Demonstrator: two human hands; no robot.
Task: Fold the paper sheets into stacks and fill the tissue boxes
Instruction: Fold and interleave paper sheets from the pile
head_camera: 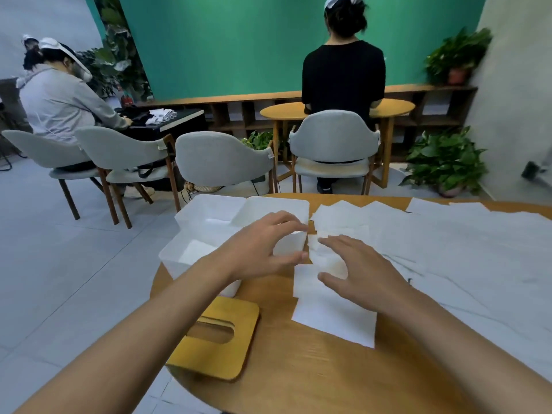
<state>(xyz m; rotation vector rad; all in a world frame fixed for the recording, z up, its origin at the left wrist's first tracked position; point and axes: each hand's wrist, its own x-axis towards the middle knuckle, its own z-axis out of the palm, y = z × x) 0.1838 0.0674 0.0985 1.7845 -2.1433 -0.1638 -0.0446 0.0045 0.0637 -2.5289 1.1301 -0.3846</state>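
Head view: at the table's [298,380] near left edge lies a yellow slotted lid [239,318]; toward the middle, a flat paper sheet [334,321]. Beyond it the left hand [263,249] and right hand [364,273] hover over a small folded stack [328,262], fingers [331,242] spread, grasping nothing. White tissue boxes [286,246] sit at the far left edge, and loose sheets [463,240] cover the right side.

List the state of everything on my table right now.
Left hand: open, fingers spread, holding nothing.
Right hand: open, fingers spread, holding nothing.
Folded stack: on the table, not yet boxed.
Near box: lid off, paper inside.
Wooden lid: lying flat beside the box.
Loose sheets: unfolded, spread at right.
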